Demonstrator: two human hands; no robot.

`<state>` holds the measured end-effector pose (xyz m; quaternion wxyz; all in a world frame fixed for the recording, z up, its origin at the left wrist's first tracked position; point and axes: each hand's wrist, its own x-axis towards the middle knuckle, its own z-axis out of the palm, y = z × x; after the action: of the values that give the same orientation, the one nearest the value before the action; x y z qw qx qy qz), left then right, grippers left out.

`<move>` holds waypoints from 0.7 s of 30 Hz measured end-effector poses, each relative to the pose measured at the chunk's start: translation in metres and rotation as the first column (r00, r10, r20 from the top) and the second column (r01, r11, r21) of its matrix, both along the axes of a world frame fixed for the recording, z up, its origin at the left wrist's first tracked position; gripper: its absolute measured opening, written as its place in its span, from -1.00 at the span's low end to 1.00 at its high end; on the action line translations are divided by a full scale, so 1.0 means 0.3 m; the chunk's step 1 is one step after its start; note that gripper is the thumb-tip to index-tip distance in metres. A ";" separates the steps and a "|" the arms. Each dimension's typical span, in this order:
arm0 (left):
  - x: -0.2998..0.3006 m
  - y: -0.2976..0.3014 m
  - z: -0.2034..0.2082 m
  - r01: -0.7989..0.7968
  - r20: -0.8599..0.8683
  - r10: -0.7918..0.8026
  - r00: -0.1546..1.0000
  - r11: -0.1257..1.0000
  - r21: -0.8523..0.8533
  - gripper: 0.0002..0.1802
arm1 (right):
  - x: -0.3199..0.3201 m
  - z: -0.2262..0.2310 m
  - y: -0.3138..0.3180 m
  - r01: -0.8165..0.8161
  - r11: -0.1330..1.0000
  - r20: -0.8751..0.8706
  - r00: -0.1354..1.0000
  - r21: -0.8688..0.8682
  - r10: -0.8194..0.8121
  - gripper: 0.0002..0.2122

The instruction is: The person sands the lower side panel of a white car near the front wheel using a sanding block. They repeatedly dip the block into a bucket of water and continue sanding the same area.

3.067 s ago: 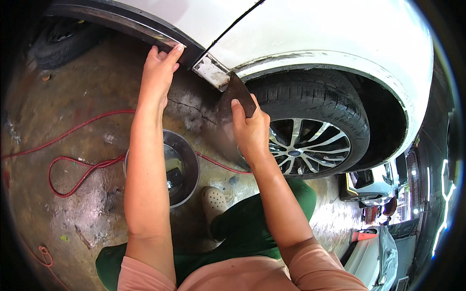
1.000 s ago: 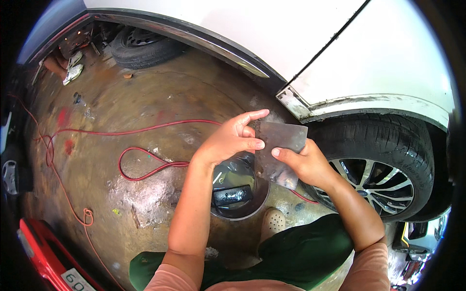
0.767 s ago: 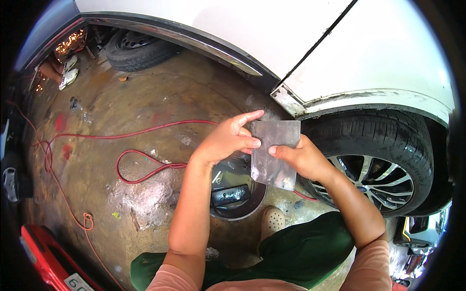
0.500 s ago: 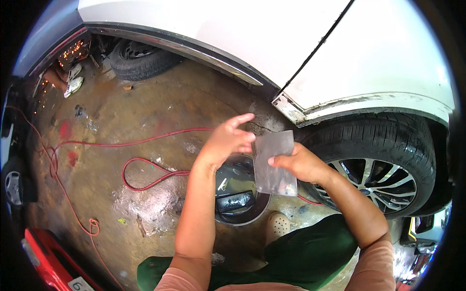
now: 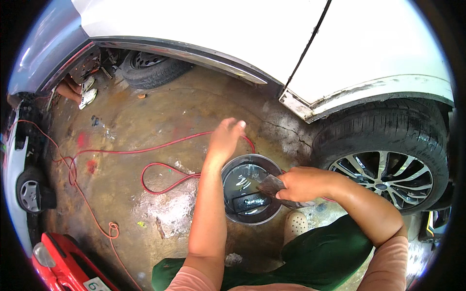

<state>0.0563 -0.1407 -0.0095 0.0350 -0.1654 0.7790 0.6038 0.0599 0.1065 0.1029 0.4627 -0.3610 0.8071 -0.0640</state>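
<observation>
My right hand [image 5: 306, 183] grips a wet grey sheet of sandpaper [image 5: 272, 186], thumb on top, over the right rim of a round dark bucket [image 5: 277, 213]. Inside the bucket is water [image 5: 242, 180]. A black rectangular shape [image 5: 250, 202] shows in it; I cannot tell whether it is an object or a reflection. Up and to the left of the bucket, above the floor, is my left hand [image 5: 226, 139]. Its fingers are bent and smeared by motion, and nothing shows in them.
A white car's body [image 5: 204, 22] and wheel [image 5: 381, 179] stand ahead and right. A red hose [image 5: 145, 150] loops over the wet floor. A loose tyre [image 5: 150, 72], another person's feet [image 5: 87, 94] and a red car [image 5: 63, 259] are on the left.
My right hand has lowered and tilted the sandpaper from upright over the bucket to its right rim. My left hand has drawn away from the sheet, and its spread fingers have bent.
</observation>
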 end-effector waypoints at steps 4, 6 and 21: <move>0.035 0.015 -0.014 -0.016 -0.142 0.013 0.990 1.000 -0.019 -0.14 | 0.003 0.009 -0.009 -0.031 0.999 0.032 0.999 0.027 0.031 -0.69; 0.031 0.047 -0.019 -0.136 -0.224 0.055 0.973 0.922 -0.363 -0.07 | 0.002 0.004 -0.002 -0.028 0.999 0.029 0.999 0.044 0.026 -0.68; -0.074 0.116 0.201 -0.131 -0.458 0.096 0.884 0.990 -0.047 -0.01 | 0.000 0.000 0.043 -0.001 0.991 0.010 1.000 0.136 -0.001 -0.67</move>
<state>0.0340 -0.1058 0.0510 -0.1897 -0.0662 0.7770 0.5966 0.0599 0.1194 0.1029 0.4901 -0.3284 0.8074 -0.0108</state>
